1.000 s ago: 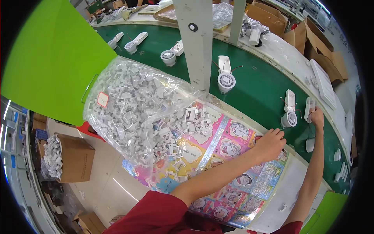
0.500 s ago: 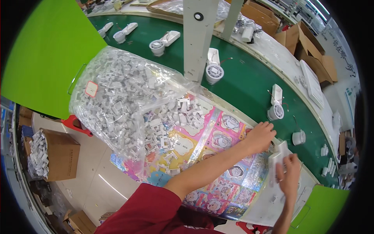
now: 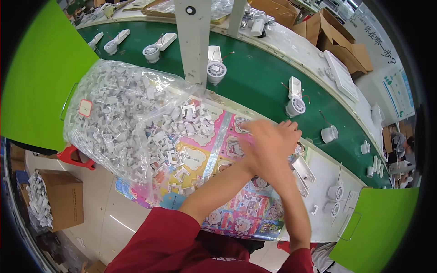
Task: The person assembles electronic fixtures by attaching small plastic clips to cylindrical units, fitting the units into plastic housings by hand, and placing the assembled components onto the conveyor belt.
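Left hand (image 3: 291, 135): at the bench edge, back of hand up, forearm slanting in from lower left; fingers bent; whether anything is under them cannot be told

Right hand (image 3: 267, 148): raised over the left wrist, forearm coming up steeply from lower right and crossing in front of the left; blurred, so grasp or release cannot be told

Housings (image 3: 304, 169), white, two: on the bench (image 3: 325, 170), just right of the right wrist, below the left hand; side by side, seen apart from the fingers

Brackets (image 3: 195, 120), white, many: loose heap left of both hands, on a coloured sheet (image 3: 246, 204) that runs beneath the forearms; one stray lies below the housings

Bag (image 3: 109, 104), clear, full of brackets: farther left of the hands

Lamp heads (image 3: 336, 193), two, wired: right of the right hand, past the housings

Belt (image 3: 259, 88), green: beyond the left hand, bearing more lamp parts

Step, as judged: a changeover between housings and brackets, arms crossed; next move seems to call for the right hand clearing the left wrist, then a fingertip pick of one bracket
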The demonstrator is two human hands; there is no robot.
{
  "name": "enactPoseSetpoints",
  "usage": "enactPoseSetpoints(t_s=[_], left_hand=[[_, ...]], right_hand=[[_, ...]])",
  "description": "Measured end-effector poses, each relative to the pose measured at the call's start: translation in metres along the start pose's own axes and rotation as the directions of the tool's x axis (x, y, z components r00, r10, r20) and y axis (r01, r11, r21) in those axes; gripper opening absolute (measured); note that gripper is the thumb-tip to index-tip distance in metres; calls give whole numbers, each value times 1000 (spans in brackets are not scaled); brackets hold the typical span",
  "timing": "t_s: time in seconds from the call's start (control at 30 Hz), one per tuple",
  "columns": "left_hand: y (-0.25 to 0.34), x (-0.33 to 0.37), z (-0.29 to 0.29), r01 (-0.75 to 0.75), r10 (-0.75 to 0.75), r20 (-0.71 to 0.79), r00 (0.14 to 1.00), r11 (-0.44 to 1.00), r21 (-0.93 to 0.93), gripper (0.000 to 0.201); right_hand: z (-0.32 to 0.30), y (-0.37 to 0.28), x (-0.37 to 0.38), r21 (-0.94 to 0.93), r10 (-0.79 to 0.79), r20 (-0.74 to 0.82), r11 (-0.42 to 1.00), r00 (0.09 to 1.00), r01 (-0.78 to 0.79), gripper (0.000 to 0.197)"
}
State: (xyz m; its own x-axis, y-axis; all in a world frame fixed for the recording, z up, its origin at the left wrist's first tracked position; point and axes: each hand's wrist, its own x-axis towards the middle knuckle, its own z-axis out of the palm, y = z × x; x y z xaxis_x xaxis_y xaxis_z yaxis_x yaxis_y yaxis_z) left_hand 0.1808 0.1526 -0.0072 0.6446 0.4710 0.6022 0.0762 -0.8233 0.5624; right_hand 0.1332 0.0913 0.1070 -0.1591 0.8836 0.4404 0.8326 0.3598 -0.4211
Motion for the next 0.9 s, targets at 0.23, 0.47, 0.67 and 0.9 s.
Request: enactPoseSetpoints(t_s=[0.23,0.47,0.67,0.9], left_hand=[[-1,-8,5,31,-31,-27,999,1000,-7,7],[-5,0,8,2,-2,27,1000,1000,-20,3],[-12,-1,-4,77,-72,65,995,994,-83,6],[-6,-2,-8,91,-81,105,991,992,-89,10]], right_hand=[[92,17,30,339,87,226,927,970,-162,43],[41,28,0,-62,196,127,980,972,-189,18],[4,22,-37,97,119,12,988,993,-120,20],[-89,-4,-178,372,602,-314,789,734,-489,36]])
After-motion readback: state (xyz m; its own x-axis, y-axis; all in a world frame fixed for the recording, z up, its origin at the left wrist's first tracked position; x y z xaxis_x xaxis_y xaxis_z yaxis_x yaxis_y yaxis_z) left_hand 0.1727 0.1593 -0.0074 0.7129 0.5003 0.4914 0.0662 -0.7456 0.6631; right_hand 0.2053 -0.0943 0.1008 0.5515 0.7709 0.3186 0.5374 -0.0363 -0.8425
